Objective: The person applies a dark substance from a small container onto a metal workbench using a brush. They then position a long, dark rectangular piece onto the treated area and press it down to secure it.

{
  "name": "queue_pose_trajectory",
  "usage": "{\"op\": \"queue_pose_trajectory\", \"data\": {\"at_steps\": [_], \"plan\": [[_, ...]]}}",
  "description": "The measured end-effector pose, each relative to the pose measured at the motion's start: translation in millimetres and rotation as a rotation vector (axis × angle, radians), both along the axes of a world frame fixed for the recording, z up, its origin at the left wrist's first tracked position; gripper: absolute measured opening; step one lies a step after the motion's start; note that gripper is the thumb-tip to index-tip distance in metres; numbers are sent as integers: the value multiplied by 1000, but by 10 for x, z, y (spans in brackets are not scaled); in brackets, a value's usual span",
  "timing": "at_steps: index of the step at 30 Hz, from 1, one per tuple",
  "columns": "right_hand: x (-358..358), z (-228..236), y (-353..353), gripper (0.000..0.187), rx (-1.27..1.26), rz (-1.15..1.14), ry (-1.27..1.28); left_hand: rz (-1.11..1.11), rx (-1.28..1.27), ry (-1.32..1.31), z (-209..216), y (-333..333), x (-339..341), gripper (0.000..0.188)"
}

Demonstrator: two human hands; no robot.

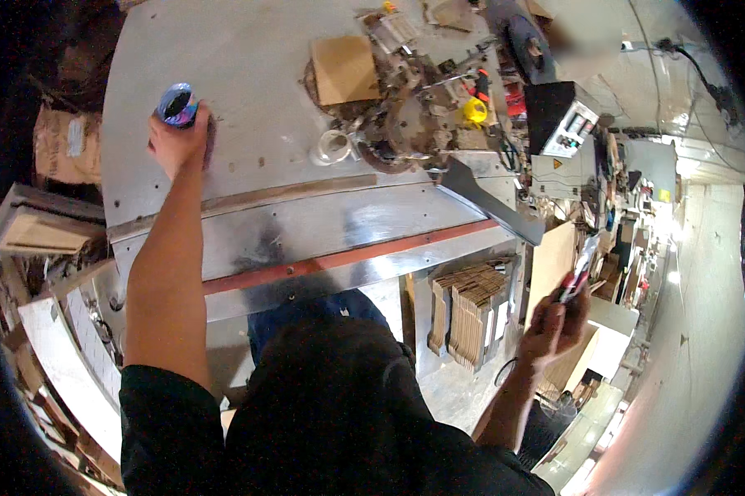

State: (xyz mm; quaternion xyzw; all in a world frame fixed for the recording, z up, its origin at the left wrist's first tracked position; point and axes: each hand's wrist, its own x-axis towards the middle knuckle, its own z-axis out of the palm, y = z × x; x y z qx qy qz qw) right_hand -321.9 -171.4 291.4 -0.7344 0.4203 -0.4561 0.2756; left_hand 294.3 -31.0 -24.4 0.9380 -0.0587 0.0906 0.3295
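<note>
At the left of the metal table (257, 91), my left hand (176, 142) is wrapped round a blue and purple patterned cup (178, 104) with a dark inside. The cup is upright, on or just above the tabletop. Out to the right, past the table's front edge, my right hand (559, 324) is closed on a slim tool with a red handle (573, 285). A pale, glinting end of it points up and away; its exact kind is too small to tell.
A white mug (333, 147) stands mid-table, near a cardboard square (344, 69). Beyond lie a yellow tape measure (474, 111) and several tools, with a black box (563, 120) behind. A dark metal guide (490, 202) juts at the right. Folded cardboard (470, 318) is stacked below.
</note>
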Motion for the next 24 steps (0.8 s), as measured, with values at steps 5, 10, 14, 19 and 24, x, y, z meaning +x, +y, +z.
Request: {"op": "queue_pose_trajectory", "data": {"at_steps": [5, 10, 14, 19, 24], "plan": [[-98, 818, -135, 59, 115, 3, 211, -47, -251, 171, 51, -20, -124, 87], [72, 1019, -105, 56, 342, 46, 299, -8, -56, -13, -100, 36, -49, 89], [266, 1090, -117, 56, 367, 168, 393, -44, -15, -112, -209, 71, -4, 93], [703, 1183, -216, 59, 380, 283, 561, -30, -91, -2, -85, 91, -24, 91], [1112, 1142, -477, 61, 288, 438, 614, 47, -52, -43, -15, 8, -125, 90]]}}
